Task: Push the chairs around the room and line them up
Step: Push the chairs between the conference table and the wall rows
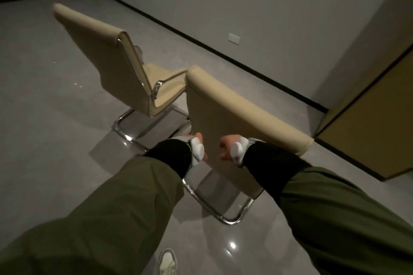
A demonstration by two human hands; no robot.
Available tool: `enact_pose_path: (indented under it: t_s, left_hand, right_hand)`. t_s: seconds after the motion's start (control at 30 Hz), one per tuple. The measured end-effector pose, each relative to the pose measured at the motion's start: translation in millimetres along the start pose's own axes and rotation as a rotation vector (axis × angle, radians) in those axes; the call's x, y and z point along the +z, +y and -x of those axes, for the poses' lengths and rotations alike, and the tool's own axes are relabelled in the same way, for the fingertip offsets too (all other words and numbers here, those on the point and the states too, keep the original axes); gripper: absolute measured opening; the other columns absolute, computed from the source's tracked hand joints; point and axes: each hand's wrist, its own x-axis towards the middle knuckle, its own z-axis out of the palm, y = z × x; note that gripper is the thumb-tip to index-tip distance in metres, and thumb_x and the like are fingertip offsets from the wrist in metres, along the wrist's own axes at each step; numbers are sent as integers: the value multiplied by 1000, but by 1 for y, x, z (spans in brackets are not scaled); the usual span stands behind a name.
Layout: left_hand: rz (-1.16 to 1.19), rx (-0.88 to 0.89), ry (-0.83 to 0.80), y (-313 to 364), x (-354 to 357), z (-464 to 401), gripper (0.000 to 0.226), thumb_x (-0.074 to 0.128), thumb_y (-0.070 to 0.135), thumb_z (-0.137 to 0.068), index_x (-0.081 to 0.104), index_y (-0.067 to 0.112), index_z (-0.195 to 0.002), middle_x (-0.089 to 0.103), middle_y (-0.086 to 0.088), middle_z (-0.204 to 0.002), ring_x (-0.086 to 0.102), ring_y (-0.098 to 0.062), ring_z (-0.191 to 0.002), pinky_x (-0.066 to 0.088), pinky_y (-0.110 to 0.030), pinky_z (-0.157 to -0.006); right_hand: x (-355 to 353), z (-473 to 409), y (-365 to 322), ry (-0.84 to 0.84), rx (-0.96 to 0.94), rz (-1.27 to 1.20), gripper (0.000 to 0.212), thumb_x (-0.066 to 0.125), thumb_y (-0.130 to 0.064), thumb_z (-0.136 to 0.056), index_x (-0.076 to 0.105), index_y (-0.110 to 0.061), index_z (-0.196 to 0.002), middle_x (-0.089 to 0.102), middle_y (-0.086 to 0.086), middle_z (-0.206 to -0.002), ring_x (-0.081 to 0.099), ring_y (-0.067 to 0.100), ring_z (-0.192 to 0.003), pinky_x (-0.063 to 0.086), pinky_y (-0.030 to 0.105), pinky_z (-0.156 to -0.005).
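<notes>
Two cream chairs with chrome sled frames stand on the grey floor. The near chair [234, 107] shows me its backrest, tilted to the right. The far chair [111, 62] stands to its left and further off, turned sideways, its seat almost touching the near chair's top corner. My left hand [197, 146] is at the left edge of the near backrest, fingers curled around that edge. Against the flat rear of the same backrest is my right hand [230, 148], fingers curled with nothing in them. White wrist devices and green sleeves cover both forearms.
A white wall with a dark baseboard [223, 44] runs behind the chairs and carries a wall socket [234, 37]. A yellow-brown panel or door [368, 118] juts out at the right. My shoe [167, 261] shows at the bottom. Open floor lies to the left.
</notes>
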Motion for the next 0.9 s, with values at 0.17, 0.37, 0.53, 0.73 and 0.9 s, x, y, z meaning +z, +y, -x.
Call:
enact_pose_path:
  t_s: [0.17,0.37,0.53,0.73,0.9]
  left_hand:
    - [-197,111,231,37,-67,5,77,80,33,-72,35,16,-131,35,-17,-131,40,-41,-126,41,-51,-103]
    - [-262,288,341,79,-114,-30,77,72,32,-82,31,26,-146,29,-10,-149,32,-35,-136,32,-51,-106]
    - [-460,412,236,97,-107,-53,98,84,52,-61,34,27,-141,35,-8,-145,29,-32,-138,23,-62,-109]
    - [-552,470,185,106,-119,-69,88,84,67,-50,46,31,-121,49,-6,-119,50,-31,-113,30,-52,-101]
    - [-575,518,239,106,-121,-79,95,79,77,-46,46,34,-123,49,-5,-118,47,-30,-115,31,-50,-100]
  right_hand:
    - [-31,8,10,407,75,-25,59,73,-27,-87,48,-8,-137,47,16,-134,50,34,-121,40,33,-96]
    - [-47,22,29,777,194,-9,61,72,-36,-81,48,-20,-134,46,6,-125,45,28,-113,40,37,-92]
    - [-38,11,59,599,396,-9,83,79,-54,-67,38,-30,-136,48,3,-124,48,29,-113,36,40,-90]
    - [-54,-3,63,484,475,-2,86,86,-58,-55,43,-29,-124,55,3,-112,58,31,-101,36,38,-75]
    - [-64,-10,70,457,491,6,101,83,-67,-50,40,-32,-134,55,1,-118,59,30,-106,38,36,-74]
